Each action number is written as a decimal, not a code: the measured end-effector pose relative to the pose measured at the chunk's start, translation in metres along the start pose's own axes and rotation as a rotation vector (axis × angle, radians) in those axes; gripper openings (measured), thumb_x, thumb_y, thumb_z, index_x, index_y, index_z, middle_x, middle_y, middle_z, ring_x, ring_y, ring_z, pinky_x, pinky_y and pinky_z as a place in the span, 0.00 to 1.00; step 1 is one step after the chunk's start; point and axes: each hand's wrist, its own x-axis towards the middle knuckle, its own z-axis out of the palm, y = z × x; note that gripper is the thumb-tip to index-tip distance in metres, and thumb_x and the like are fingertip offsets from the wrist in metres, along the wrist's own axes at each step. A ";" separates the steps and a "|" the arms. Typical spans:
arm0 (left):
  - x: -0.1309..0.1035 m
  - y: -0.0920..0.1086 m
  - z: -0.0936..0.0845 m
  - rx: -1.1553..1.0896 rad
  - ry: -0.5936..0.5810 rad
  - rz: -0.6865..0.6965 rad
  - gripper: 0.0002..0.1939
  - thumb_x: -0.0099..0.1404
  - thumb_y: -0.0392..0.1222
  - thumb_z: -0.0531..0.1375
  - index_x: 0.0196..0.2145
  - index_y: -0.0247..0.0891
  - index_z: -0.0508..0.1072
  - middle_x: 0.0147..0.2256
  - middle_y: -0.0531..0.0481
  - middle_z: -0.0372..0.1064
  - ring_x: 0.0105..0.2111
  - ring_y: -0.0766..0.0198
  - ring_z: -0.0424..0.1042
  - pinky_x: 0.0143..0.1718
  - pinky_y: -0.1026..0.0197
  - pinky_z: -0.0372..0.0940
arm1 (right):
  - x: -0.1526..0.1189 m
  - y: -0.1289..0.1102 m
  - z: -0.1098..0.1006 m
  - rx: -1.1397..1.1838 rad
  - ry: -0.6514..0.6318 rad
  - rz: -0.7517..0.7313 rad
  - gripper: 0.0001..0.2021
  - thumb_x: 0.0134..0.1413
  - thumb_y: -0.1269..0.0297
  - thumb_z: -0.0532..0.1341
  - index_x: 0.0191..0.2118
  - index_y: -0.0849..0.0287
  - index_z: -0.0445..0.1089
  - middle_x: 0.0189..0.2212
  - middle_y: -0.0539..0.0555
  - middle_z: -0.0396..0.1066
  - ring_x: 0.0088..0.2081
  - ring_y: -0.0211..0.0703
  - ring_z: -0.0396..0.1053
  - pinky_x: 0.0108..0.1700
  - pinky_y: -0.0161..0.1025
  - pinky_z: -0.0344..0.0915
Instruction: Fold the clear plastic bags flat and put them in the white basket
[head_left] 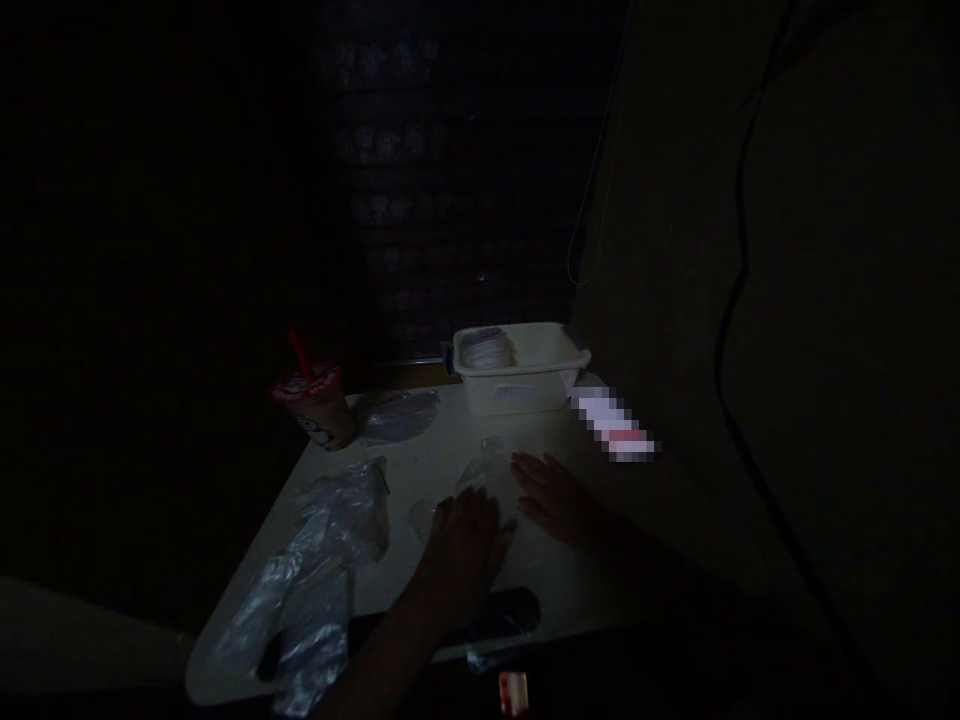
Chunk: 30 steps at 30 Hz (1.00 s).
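Note:
In the dim light my left hand [466, 535] lies palm down over the white table [405, 580], its fingers stretched forward and slightly curved. A thin, clear plastic piece [480, 465] lies just beyond its fingertips; whether they touch it I cannot tell. More of the clear film shows at the left of that hand. My right hand [556, 495] rests flat on the tabletop to the right of the plastic, fingers extended and a little apart. Nothing shows in either hand, though the palms are hidden.
Crumpled clear plastic bags [330, 530] cover the table's left side. Behind them stand a lidded drink cup [322, 405] with a red straw and a flat plastic bag [397, 415]. A white bin [517, 390] holding stacked clear items sits at the back. A dark cable [739, 250] hangs at right.

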 end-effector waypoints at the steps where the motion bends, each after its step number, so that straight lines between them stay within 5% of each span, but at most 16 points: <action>1: 0.006 -0.003 0.002 0.036 0.005 -0.040 0.22 0.62 0.46 0.39 0.50 0.36 0.57 0.52 0.41 0.52 0.52 0.54 0.50 0.48 0.48 0.48 | -0.001 -0.003 0.000 0.012 -0.018 -0.003 0.22 0.53 0.61 0.44 0.52 0.64 0.53 0.53 0.58 0.50 0.55 0.43 0.46 0.53 0.47 0.44; 10: 0.029 -0.034 0.005 0.286 0.065 -0.407 0.24 0.60 0.45 0.43 0.50 0.26 0.56 0.52 0.31 0.50 0.52 0.44 0.48 0.46 0.38 0.42 | -0.002 -0.004 -0.004 0.072 -0.015 0.015 0.22 0.52 0.61 0.46 0.52 0.63 0.53 0.53 0.59 0.51 0.54 0.44 0.47 0.52 0.48 0.44; 18: 0.010 0.002 0.018 0.123 0.023 -0.061 0.26 0.61 0.47 0.41 0.52 0.28 0.53 0.53 0.33 0.46 0.53 0.50 0.45 0.49 0.46 0.48 | 0.033 0.001 -0.021 0.127 0.091 0.191 0.14 0.47 0.70 0.50 0.41 0.62 0.65 0.39 0.56 0.67 0.41 0.41 0.62 0.44 0.38 0.57; 24: 0.006 0.009 0.013 0.071 -0.003 -0.029 0.25 0.62 0.48 0.40 0.53 0.32 0.50 0.55 0.35 0.43 0.54 0.50 0.42 0.48 0.42 0.46 | 0.072 0.005 -0.021 0.076 -0.112 0.286 0.16 0.46 0.68 0.52 0.43 0.60 0.64 0.41 0.57 0.66 0.43 0.44 0.61 0.44 0.41 0.56; 30: 0.005 0.011 0.014 0.055 -0.009 -0.035 0.26 0.61 0.50 0.38 0.54 0.34 0.49 0.55 0.37 0.42 0.55 0.51 0.40 0.49 0.41 0.44 | 0.095 0.022 -0.020 0.185 -0.262 0.336 0.06 0.39 0.71 0.55 0.22 0.62 0.69 0.25 0.56 0.71 0.28 0.43 0.68 0.29 0.36 0.61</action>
